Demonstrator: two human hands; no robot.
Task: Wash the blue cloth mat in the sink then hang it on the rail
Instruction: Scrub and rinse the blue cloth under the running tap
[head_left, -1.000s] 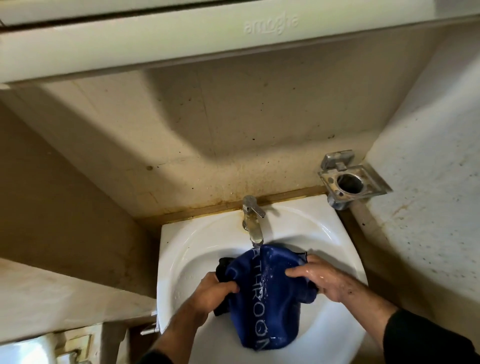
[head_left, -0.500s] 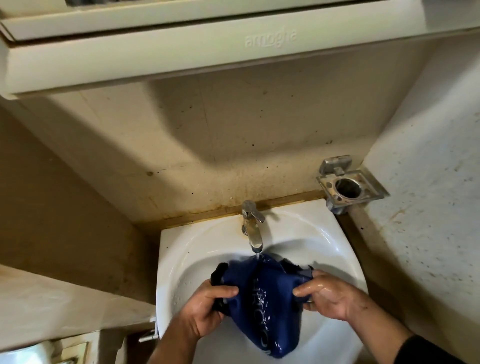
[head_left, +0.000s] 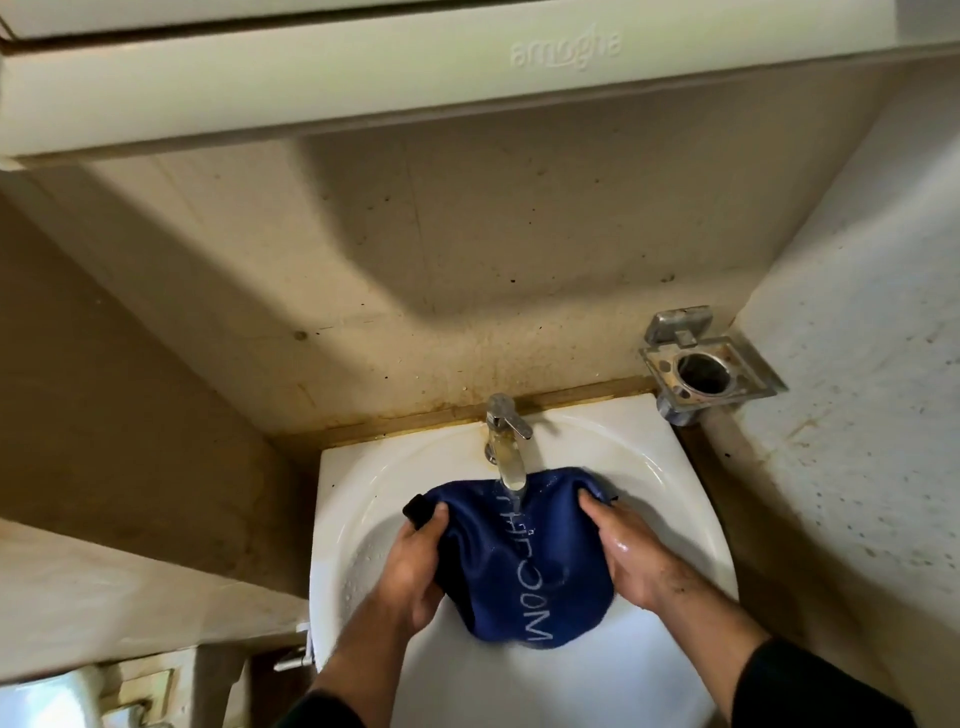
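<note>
Holding mat (head_left: 519, 561) over sink (head_left: 353, 493), directly under tap (head_left: 506, 441). Gripping left edge of mat with left hand (head_left: 415, 566), thumb lying on top of cloth, fingers curled beneath. Gripping right edge with right hand (head_left: 628, 561), thumb reaching up along the fabric, fingers wrapped under; skin glistening wet. Spreading mat between the two hands, middle sagging into the basin, lower end touching or nearly touching the white bowl; cannot tell which. Running water from tap spout, stream landing on upper middle of mat just beside the pale lettering. Showing lettering down the centre of the blue cloth, partly creased and not fully legible. Showing a dark underside fold poking out above left thumb.

Sitting behind sink: stained beige wall (head_left: 467, 260), brown grime along the joint at the sink's back rim. Hanging on the right wall near sink corner: metal holder (head_left: 706, 369) with a round opening. Overhanging above: pale cabinet (head_left: 363, 78) carrying embossed wording. Wearing dark sleeves (head_left: 810, 686) on both forearms, pushed back from wrists.
</note>
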